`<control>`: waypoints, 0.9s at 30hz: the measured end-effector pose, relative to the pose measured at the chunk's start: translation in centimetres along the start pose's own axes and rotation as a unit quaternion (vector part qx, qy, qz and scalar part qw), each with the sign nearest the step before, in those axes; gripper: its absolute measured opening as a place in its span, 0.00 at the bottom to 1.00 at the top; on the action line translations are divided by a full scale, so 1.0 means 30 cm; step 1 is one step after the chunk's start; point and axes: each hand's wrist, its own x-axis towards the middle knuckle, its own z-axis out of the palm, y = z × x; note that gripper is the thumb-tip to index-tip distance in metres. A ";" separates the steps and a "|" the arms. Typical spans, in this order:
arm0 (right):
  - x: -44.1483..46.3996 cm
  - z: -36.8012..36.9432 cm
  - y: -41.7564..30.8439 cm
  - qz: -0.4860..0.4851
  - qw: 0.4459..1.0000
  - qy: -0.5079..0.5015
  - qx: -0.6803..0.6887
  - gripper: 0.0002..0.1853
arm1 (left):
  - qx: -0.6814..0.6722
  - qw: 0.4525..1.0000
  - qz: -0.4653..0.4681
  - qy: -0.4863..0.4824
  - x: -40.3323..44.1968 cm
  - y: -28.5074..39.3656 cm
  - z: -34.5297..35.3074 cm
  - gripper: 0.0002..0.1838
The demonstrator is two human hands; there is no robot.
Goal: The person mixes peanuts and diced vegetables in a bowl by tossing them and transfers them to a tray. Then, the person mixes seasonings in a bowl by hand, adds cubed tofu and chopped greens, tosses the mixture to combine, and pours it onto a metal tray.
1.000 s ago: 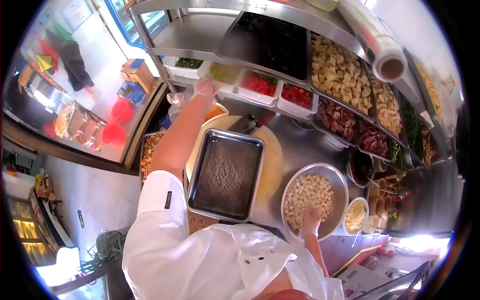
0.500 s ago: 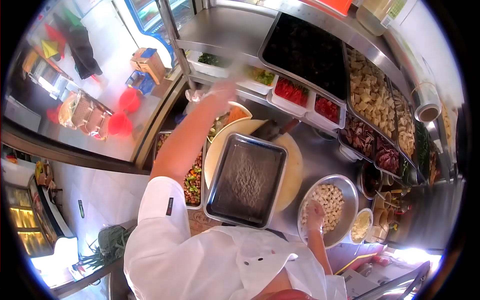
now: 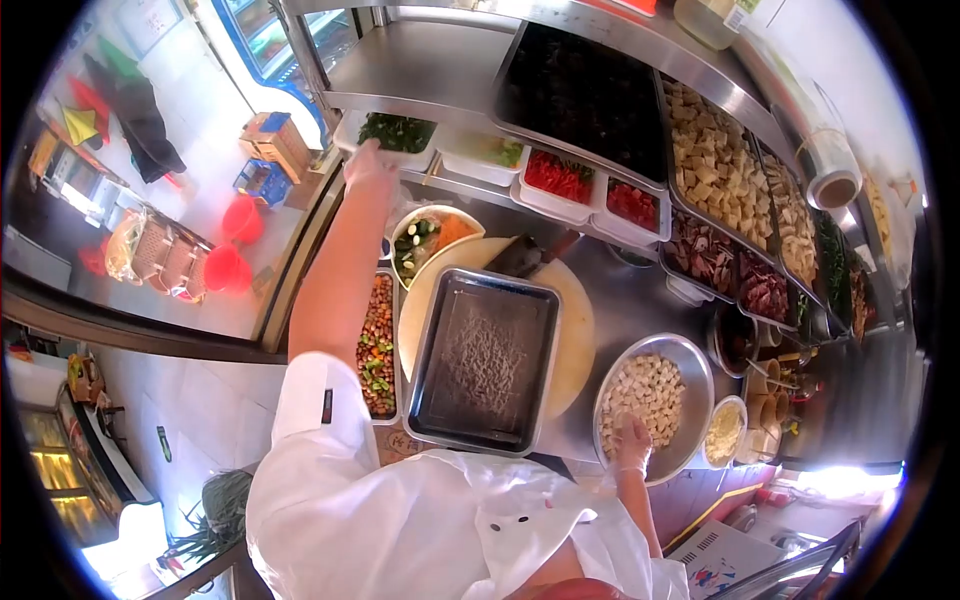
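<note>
My left hand (image 3: 368, 168), in a clear plastic glove, reaches to the front edge of a white container of chopped greens (image 3: 395, 132) at the far left of the rack. Its fingertips meet the rim or the greens; I cannot tell which, nor whether they grip. Inside a steel bowl (image 3: 703, 410) at the right, my gloved right hand (image 3: 631, 442) rests on small white cubes (image 3: 648, 390). Its fingers are bunched together, and what they hold is hidden. Between my arms, a dark metal tray (image 3: 485, 360) with a worn, speckled bottom lies on a round cutting board (image 3: 575, 340).
A cleaver (image 3: 518, 257) lies behind the tray. Left of the board are a bowl of cut vegetables (image 3: 415, 240) and a tray of mixed diced food (image 3: 378, 350). Red pepper containers (image 3: 560, 178) and a tray of tofu-like cubes (image 3: 720, 160) line the rack.
My left hand has swung left, from near the middle containers to the greens. My right hand stays in the bowl of cubes. The whole view has shifted slightly.
</note>
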 end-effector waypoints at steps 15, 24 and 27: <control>-0.030 -0.024 -0.552 0.098 0.988 -0.080 0.094 0.19 | -0.400 0.890 -0.160 0.145 -1.411 0.150 -0.801 0.10; 0.212 -0.318 -0.218 0.082 0.987 -0.123 0.063 0.21 | -0.237 0.968 -0.053 0.063 -1.935 0.444 -0.381 0.18; 0.279 -0.442 -0.075 0.129 0.957 -0.143 0.218 0.25 | -0.209 0.975 0.045 -0.059 -2.086 0.571 -0.160 0.23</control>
